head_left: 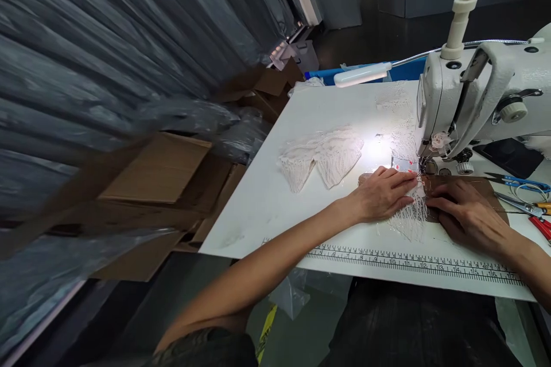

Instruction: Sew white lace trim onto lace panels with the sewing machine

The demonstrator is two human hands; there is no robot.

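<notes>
White lace fabric runs under the needle area of a white sewing machine. My left hand lies flat on the lace just left of the presser foot, its fingers stretched out together. Close by on the right, my right hand rests on a brown flat piece, with its fingertips at the lace's edge. Those fingers are extended and slightly bent, and nothing shows gripped in them. More lace stretches behind the needle. A separate folded lace piece lies left of my left hand.
Blue-handled scissors, another pair of scissors and a red-handled tool lie at the right. A lamp hangs over the white table. A printed ruler follows the front edge. Cardboard boxes stand left.
</notes>
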